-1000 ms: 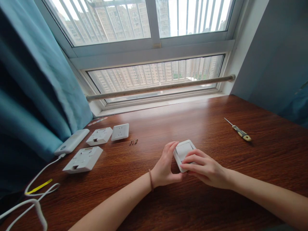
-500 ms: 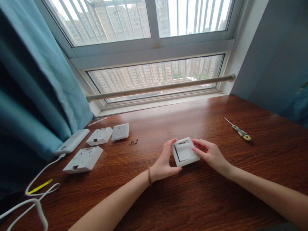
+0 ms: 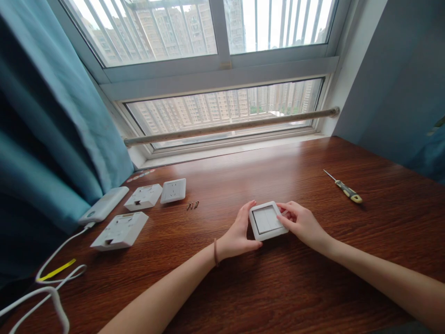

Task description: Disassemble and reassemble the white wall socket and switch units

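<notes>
A square white wall switch (image 3: 267, 220) with a raised frame is held between both hands above the table. My left hand (image 3: 238, 235) grips its left side, thumb at the near edge and fingers at the far left corner. On the opposite side, my right hand (image 3: 301, 224) pinches the right edge, its thumb or fingertip over the frame by the inner panel. The panel lies within the frame, with a dark gap along its left side. What touches the underside is hidden.
Left of the hands lie several small screws (image 3: 193, 205), a socket panel (image 3: 173, 190) and two white mounting boxes (image 3: 143, 196). A white power bank (image 3: 104, 205) with a cable sits by the curtain (image 3: 86, 153). A screwdriver (image 3: 344, 187) rests on the wooden table (image 3: 225, 297) at right.
The inner panel now sits flatter in the frame, and the dark slot along its far edge has closed. Both hands keep nearly the same place.
</notes>
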The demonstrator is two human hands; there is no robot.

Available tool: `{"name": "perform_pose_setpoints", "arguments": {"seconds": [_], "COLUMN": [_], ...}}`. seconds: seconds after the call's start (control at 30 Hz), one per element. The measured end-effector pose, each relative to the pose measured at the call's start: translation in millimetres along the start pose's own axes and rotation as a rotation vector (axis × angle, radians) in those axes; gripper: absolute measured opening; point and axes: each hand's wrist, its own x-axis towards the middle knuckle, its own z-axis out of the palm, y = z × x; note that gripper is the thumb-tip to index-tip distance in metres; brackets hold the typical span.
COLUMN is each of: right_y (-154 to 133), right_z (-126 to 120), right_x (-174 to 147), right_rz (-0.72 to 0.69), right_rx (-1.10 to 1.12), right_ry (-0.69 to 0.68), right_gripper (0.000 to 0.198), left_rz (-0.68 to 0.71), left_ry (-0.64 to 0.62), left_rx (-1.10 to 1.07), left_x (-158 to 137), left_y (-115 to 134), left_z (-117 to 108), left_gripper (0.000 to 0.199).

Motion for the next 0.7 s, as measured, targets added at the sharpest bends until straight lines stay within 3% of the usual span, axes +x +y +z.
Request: {"name": "perform_pose_setpoints", "arguments": {"seconds": [0.7], "right_y": [0.7], "right_z": [-1.6], "right_x": [2.6], "right_rz": [0.022], "right_rx": [-0.07], "right_ry": [-0.034], "right_gripper": [0.033], "left_rz": [-0.031], "left_ry": [0.012], "left_rx": [0.003], "left_x": [-0.4], "left_y": [4.9], "left_z": [-0.2], "left_gripper": [0.095]}}
